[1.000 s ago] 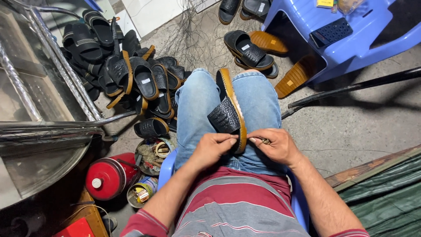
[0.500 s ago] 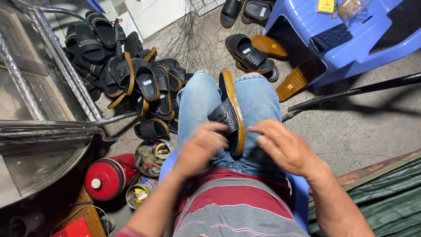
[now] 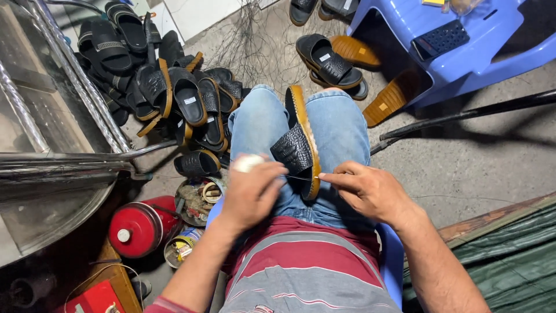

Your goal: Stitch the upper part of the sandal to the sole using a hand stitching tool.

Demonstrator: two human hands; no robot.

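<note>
A black sandal with a tan sole [image 3: 301, 142] stands on edge between my knees, clamped by my jeans. My left hand [image 3: 249, 194] is closed just left of the sandal's heel, with a white wrap on one finger. My right hand [image 3: 370, 188] pinches a thin thread [image 3: 301, 178] that runs across to the sole's edge. Whether the left hand grips the other end of the thread or a small tool is hidden by the fingers.
A heap of black sandals [image 3: 168, 93] lies on the floor to the left, beside a metal frame [image 3: 69, 75]. A blue plastic chair [image 3: 463, 46] and more sandals [image 3: 333, 58] are ahead. A red canister [image 3: 136, 226] and tins sit by my left side.
Both hands have drawn apart from the sandal's heel, left hand sliding left and down, right hand right, pulling the thread taut through the sole edge.
</note>
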